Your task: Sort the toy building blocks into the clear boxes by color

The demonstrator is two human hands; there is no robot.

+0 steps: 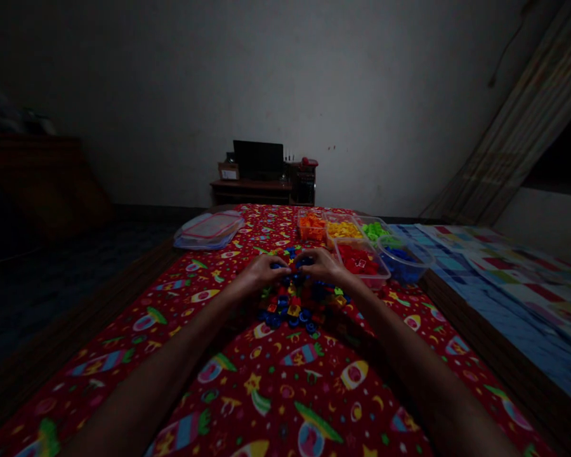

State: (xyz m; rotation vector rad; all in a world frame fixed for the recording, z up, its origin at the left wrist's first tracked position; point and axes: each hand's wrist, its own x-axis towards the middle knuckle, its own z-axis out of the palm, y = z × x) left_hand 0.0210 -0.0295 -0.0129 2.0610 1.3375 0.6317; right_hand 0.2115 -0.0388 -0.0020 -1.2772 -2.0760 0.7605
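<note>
Pieces (294,310) in blue, red, yellow and green are lying in a loose heap midway across the red surface (238,381), many of them overlapping. At far left, the lids (209,231) are sitting stacked, well apart from the heap. The left hand (268,271) is resting over the heap's far left part; good handling here would probably mean keeping the palm high and letting only thumb and fingertips work, so that neighbouring pieces are not being dragged along. Its fingers are bending toward the thumb, with blue showing between them; whether they are pinching a piece or only surrounding one, one cannot tell. At centre, the pieces are crowding together; spreading them thinner would likely make each one easier to pick out in this dim light. The right hand (318,265) is arching over the heap's far right part, near the left hand but not touching it. A raised wrist would seem best on this side, since the red tub (374,277) is standing just beside it. Its fingers are pointing inward above the thumb, dark blue showing within the curve; a firm grip cannot be made out. Farther right, the orange tub (313,237), yellow tub (330,233), green tub (389,238) and blue tub (404,273) are clustering around the red one, each holding its own colour.
</note>
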